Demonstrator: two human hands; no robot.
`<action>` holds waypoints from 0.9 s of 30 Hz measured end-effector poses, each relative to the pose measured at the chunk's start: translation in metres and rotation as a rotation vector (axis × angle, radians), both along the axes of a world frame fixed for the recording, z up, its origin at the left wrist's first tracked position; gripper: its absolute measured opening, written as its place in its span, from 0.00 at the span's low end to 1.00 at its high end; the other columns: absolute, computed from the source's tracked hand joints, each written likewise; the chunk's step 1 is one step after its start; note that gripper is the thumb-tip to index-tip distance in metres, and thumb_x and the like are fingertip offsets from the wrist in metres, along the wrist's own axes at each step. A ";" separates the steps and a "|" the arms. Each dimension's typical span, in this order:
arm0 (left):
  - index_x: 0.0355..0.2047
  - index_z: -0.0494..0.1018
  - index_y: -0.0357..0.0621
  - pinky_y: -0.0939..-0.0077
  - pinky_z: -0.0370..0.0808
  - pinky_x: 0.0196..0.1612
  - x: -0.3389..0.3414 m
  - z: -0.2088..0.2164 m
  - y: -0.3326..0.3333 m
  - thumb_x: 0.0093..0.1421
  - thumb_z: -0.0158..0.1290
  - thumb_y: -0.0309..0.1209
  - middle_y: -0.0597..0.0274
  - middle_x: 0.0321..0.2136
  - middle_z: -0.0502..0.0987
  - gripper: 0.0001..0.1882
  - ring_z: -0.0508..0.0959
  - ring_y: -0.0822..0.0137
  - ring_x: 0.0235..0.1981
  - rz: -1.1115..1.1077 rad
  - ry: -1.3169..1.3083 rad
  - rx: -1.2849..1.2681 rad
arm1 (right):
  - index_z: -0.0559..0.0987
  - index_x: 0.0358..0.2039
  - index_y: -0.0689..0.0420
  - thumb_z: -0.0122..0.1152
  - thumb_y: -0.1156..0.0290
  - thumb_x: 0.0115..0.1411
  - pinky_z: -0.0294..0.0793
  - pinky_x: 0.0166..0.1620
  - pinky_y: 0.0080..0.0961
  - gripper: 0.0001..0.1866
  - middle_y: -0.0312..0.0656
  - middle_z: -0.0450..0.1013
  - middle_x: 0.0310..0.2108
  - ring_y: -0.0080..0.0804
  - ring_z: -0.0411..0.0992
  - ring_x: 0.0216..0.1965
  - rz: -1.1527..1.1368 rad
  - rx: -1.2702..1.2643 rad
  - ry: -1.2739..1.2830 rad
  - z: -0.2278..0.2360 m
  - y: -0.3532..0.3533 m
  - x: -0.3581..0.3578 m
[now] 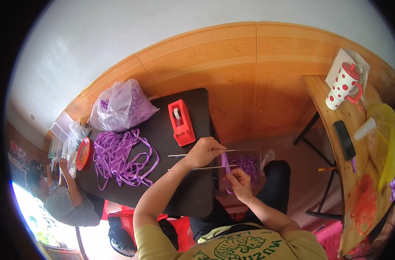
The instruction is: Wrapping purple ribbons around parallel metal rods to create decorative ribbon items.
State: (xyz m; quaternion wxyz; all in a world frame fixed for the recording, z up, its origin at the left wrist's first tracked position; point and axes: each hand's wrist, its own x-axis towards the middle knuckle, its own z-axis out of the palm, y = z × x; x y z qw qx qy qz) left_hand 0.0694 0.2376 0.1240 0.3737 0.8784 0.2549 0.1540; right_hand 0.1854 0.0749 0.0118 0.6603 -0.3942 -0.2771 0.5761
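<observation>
Two thin rods lie side by side across the table edge, the upper rod (176, 155) and the lower rod (212, 167), their tips sticking out over the side. A strip of purple ribbon (225, 161) runs between the rod tips and hangs below the lower one. My left hand (205, 151) is closed, pinching the ribbon by the upper rod. Just below the lower rod, my right hand (240, 183) is also closed, its fingers on the ribbon. How the ribbon passes around the rods is too small to tell.
On the dark table (193, 195) are a pile of purple ribbon (119, 156), a stuffed plastic bag (121, 106), a red tape dispenser (181, 123) and a red dish (83, 154). A clear bin (259, 158) of purple pieces stands below my hands. Another person (72, 203) sits left; a wooden table (331, 115) stands right.
</observation>
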 end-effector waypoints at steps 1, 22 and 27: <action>0.34 0.80 0.38 0.67 0.73 0.40 0.001 0.001 -0.001 0.53 0.57 0.27 0.52 0.30 0.79 0.08 0.77 0.56 0.35 0.029 0.005 -0.031 | 0.72 0.30 0.58 0.55 0.77 0.61 0.57 0.19 0.11 0.03 0.35 0.74 0.25 0.12 0.63 0.17 -0.022 -0.013 0.009 -0.005 -0.001 -0.002; 0.34 0.80 0.37 0.72 0.72 0.39 0.005 0.003 -0.008 0.55 0.56 0.26 0.55 0.28 0.79 0.08 0.76 0.63 0.33 0.090 0.012 -0.089 | 0.72 0.21 0.62 0.64 0.79 0.51 0.62 0.31 0.24 0.08 0.40 0.67 0.25 0.31 0.65 0.25 -0.197 0.195 -0.672 -0.035 -0.045 -0.007; 0.34 0.80 0.36 0.73 0.72 0.38 0.003 0.002 -0.006 0.55 0.56 0.26 0.54 0.28 0.79 0.08 0.76 0.64 0.33 0.094 0.026 -0.108 | 0.72 0.21 0.62 0.65 0.78 0.50 0.61 0.35 0.25 0.09 0.40 0.68 0.25 0.32 0.65 0.27 -0.062 0.195 -0.649 -0.038 -0.050 -0.004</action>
